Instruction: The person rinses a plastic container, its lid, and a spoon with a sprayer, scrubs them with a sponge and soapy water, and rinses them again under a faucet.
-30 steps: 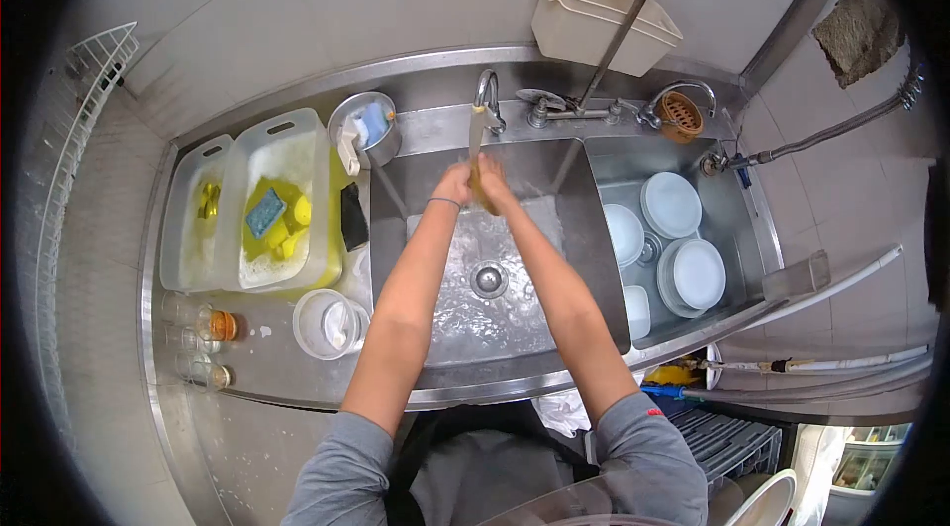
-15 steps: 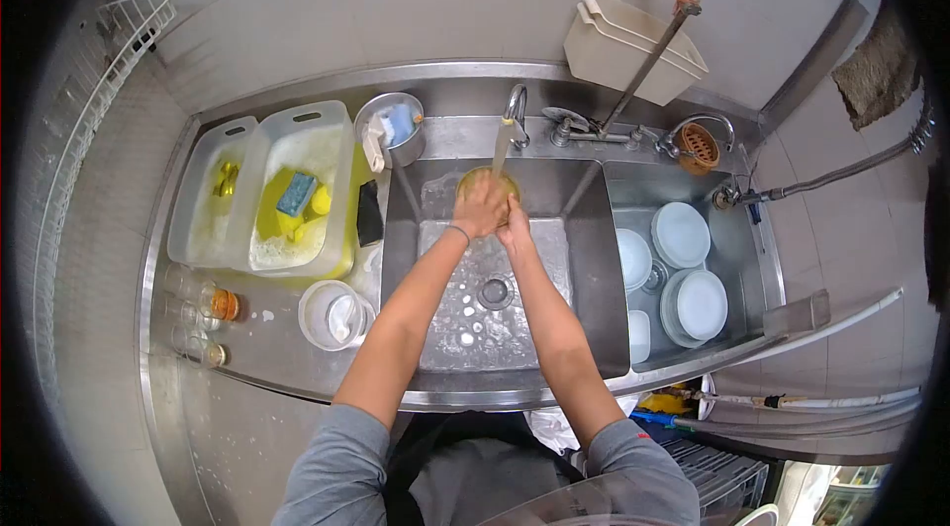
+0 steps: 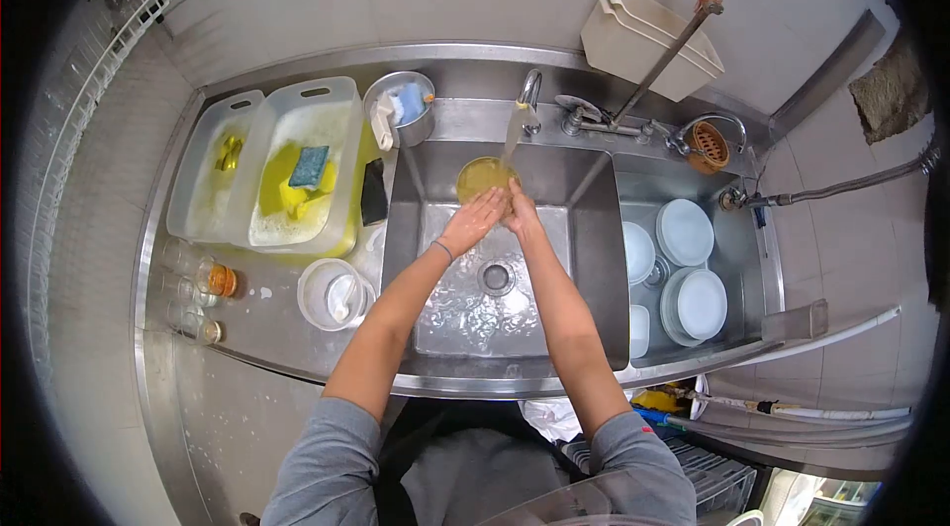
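A round, yellowish see-through dish [image 3: 481, 177], a plate or shallow bowl, is tilted under the running tap [image 3: 530, 95] in the middle sink basin [image 3: 435, 323]. Its right edge is in the grip of my right hand [image 3: 520, 210], whose thumb shows on the near side. My left hand [image 3: 475, 217] has its fingers stretched out together and lies against the dish's lower edge, close beside the right hand. Water falls from the spout near the dish's right side. The fingertips behind the dish are hidden.
Left stand soapy plastic tubs [image 3: 341, 219] with a blue sponge [image 3: 310, 167], a metal pot [image 3: 413, 133], a white bucket [image 3: 315, 300] and several glasses [image 3: 213, 279]. White plates [image 3: 701, 303] fill part of the right basin. A spray hose [image 3: 841, 191] hangs at right.
My left hand has slid from the dish's face down to its lower edge, uncovering more of the dish. More water now spreads over the basin floor. The view has shifted slightly.
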A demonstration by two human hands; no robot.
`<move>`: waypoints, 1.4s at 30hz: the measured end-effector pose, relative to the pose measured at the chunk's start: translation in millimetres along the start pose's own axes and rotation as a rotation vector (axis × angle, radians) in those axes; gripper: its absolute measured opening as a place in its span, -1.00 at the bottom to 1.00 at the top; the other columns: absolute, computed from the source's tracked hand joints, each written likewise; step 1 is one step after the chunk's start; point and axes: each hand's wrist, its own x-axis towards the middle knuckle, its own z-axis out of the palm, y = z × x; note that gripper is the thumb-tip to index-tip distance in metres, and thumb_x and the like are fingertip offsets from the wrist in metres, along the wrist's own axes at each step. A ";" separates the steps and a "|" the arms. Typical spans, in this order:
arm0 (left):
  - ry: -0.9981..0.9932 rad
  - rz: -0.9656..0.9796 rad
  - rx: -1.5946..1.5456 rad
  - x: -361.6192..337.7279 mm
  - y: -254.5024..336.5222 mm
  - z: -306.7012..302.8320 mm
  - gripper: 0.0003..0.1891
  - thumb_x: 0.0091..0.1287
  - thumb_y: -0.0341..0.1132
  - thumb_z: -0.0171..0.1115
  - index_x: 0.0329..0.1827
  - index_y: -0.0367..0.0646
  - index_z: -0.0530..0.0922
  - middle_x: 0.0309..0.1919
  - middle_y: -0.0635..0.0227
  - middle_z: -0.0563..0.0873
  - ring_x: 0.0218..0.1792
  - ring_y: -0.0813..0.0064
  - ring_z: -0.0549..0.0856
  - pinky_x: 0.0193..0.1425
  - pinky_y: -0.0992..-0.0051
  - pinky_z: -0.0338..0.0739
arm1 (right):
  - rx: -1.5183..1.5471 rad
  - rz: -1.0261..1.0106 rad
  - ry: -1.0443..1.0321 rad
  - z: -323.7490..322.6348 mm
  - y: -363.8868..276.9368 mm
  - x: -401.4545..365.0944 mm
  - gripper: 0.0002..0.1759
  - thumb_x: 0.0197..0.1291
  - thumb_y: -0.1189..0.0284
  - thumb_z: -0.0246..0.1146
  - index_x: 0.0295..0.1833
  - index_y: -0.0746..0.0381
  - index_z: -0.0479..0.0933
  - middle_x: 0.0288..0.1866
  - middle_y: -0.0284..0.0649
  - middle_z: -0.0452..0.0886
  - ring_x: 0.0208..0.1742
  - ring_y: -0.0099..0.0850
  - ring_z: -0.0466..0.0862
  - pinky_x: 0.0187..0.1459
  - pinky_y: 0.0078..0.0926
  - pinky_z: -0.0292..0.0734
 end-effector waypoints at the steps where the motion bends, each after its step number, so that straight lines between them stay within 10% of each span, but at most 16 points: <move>1: 0.035 -0.037 -0.062 1.3 0.8 2.3 -0.49 0.07 -0.46 0.02 0.17 -0.29 0.29 0.14 0.08 0.40 0.17 0.22 0.39 0.23 0.30 0.28 | -0.121 -0.009 0.014 0.0 -3.8 -0.4 -0.52 0.26 0.19 0.00 0.12 0.33 0.28 0.00 -0.08 0.48 -0.06 -0.24 0.54 -0.10 -0.37 0.51; 5: -0.008 -0.623 -0.506 28.9 -1.2 20.8 -0.61 0.05 -0.43 0.10 0.00 -0.26 0.45 -0.18 0.10 0.62 -0.12 0.13 0.60 -0.05 0.30 0.47 | -1.135 -0.633 0.530 3.1 -5.3 33.7 -0.51 0.18 0.20 0.10 0.04 0.40 0.37 -0.06 -0.05 0.54 -0.12 -0.28 0.57 -0.14 -0.45 0.48; 8: 0.029 -0.986 -1.082 55.7 -21.4 51.9 -0.76 0.06 -0.35 0.20 -0.21 -0.25 0.56 -0.30 0.18 0.66 -0.33 0.30 0.64 -0.22 0.32 0.48 | -1.213 -0.753 0.303 44.2 -46.8 -0.9 -0.60 0.05 0.20 0.20 -0.29 0.39 0.54 -0.42 -0.11 0.60 -0.39 -0.30 0.59 -0.33 -0.37 0.50; 12: 0.220 -1.314 -1.798 75.5 -19.7 19.8 -0.85 0.06 -0.43 0.25 -0.29 -0.16 0.56 -0.30 0.36 0.62 -0.28 0.51 0.61 -0.25 0.37 0.53 | -0.953 -0.346 0.060 56.7 -62.2 0.6 -0.77 0.04 0.36 0.19 -0.33 0.34 0.58 -0.50 -0.21 0.61 -0.57 -0.50 0.55 -0.48 -0.53 0.46; 14: 0.248 -1.170 -1.804 61.2 -15.7 18.6 -0.83 0.13 -0.41 0.19 -0.20 -0.14 0.55 -0.29 0.39 0.63 -0.27 0.50 0.61 -0.22 0.40 0.52 | -0.987 -0.343 0.056 49.1 -61.0 -3.9 -0.83 0.03 0.41 0.17 -0.36 0.28 0.60 -0.51 -0.19 0.61 -0.56 -0.48 0.57 -0.45 -0.47 0.48; 16: 0.244 -1.146 -1.761 34.1 -6.8 21.8 -0.80 0.16 -0.42 0.14 -0.14 -0.18 0.52 -0.31 0.40 0.64 -0.26 0.51 0.61 -0.20 0.44 0.50 | -1.683 -0.416 0.254 55.1 -62.3 -19.1 -0.85 0.05 0.44 0.16 -0.34 0.27 0.60 -0.47 -0.10 0.61 -0.51 -0.35 0.61 -0.37 -0.40 0.51; 20: -0.329 -1.260 -0.807 -46.8 51.0 9.8 -0.70 0.21 -0.19 0.04 -0.11 -0.16 0.55 -0.20 0.06 0.62 -0.18 0.14 0.61 -0.12 0.27 0.48 | -1.839 -0.691 -0.174 111.7 -15.2 -64.9 -0.82 0.04 0.43 0.16 -0.29 0.30 0.57 -0.34 -0.02 0.60 -0.33 -0.17 0.62 -0.26 -0.35 0.49; 22: -0.233 -0.831 -0.695 -80.6 74.1 60.5 -0.67 0.24 -0.14 0.00 -0.02 -0.08 0.50 -0.16 0.08 0.59 -0.05 0.15 0.55 -0.04 0.27 0.44 | -1.558 -0.892 -0.599 163.6 30.3 -93.5 -0.84 -0.01 0.49 0.16 -0.28 0.27 0.58 -0.27 -0.05 0.58 -0.21 -0.18 0.58 -0.17 -0.37 0.46; 24: 0.149 -0.478 -0.634 -89.1 96.5 57.1 -0.68 0.23 -0.22 -0.02 -0.05 -0.23 0.45 -0.34 0.19 0.58 -0.34 0.28 0.55 -0.19 0.37 0.41 | -1.635 -1.155 -0.945 210.2 75.3 -130.0 -0.83 -0.16 0.50 0.20 -0.35 0.21 0.59 -0.35 -0.20 0.59 -0.21 -0.25 0.52 -0.15 -0.39 0.43; 27: -0.297 -0.416 -0.888 -72.0 105.1 -40.4 -0.72 0.22 -0.19 0.00 -0.15 -0.22 0.44 -0.19 0.15 0.54 -0.10 0.27 0.50 0.00 0.40 0.32 | -2.087 -1.158 -1.256 234.4 143.4 -155.7 -0.93 -0.22 0.40 0.24 -0.50 0.09 0.58 -0.45 -0.30 0.59 -0.27 -0.36 0.54 -0.15 -0.37 0.36; 31: 0.252 -0.251 -1.029 -91.8 128.4 -72.5 -0.72 0.21 -0.28 0.00 -0.07 -0.22 0.44 -0.12 0.11 0.56 -0.03 0.14 0.51 0.08 0.35 0.35 | -2.194 -1.257 -1.179 232.4 182.8 -151.1 -0.87 -0.20 0.40 0.17 -0.69 0.02 0.54 -0.61 -0.32 0.56 -0.35 -0.41 0.56 -0.14 -0.31 0.28; 34: 0.148 -0.433 -1.006 -118.1 137.0 -45.8 -0.70 0.17 -0.36 0.03 -0.03 -0.22 0.44 -0.11 0.11 0.57 -0.04 0.12 0.53 0.10 0.31 0.37 | -2.095 -1.306 -1.111 246.0 139.2 -166.7 -0.90 -0.19 0.40 0.17 -0.66 0.08 0.54 -0.57 -0.29 0.57 -0.37 -0.40 0.57 -0.14 -0.32 0.27; 37: -0.200 -0.402 -0.658 -118.7 119.3 -112.5 -0.66 0.11 -0.43 0.09 -0.01 -0.21 0.44 -0.08 0.11 0.57 -0.03 0.12 0.53 0.10 0.29 0.38 | -1.866 -1.002 -0.927 219.0 61.7 -156.5 -0.87 -0.10 0.43 0.12 -0.52 0.19 0.57 -0.53 -0.15 0.58 -0.37 -0.23 0.61 -0.33 -0.24 0.42; 39: -0.233 -0.433 -0.608 -135.6 116.4 -126.1 -0.66 0.10 -0.44 0.09 -0.01 -0.21 0.43 -0.09 0.09 0.57 -0.04 0.13 0.54 0.07 0.27 0.40 | -1.414 -0.451 -0.766 173.0 7.9 -139.3 -0.89 -0.04 0.47 0.18 -0.39 0.24 0.58 -0.48 -0.16 0.59 -0.45 -0.35 0.59 -0.39 -0.36 0.44; 42: -0.197 -0.456 -0.557 -148.5 111.0 -144.2 -0.65 0.09 -0.45 0.10 -0.01 -0.21 0.43 -0.10 0.07 0.57 -0.05 0.12 0.54 0.04 0.25 0.42 | -1.581 -0.331 -0.339 95.0 -39.9 -81.8 -0.88 -0.01 0.51 0.21 -0.33 0.28 0.62 -0.51 -0.24 0.61 -0.55 -0.55 0.56 -0.50 -0.60 0.44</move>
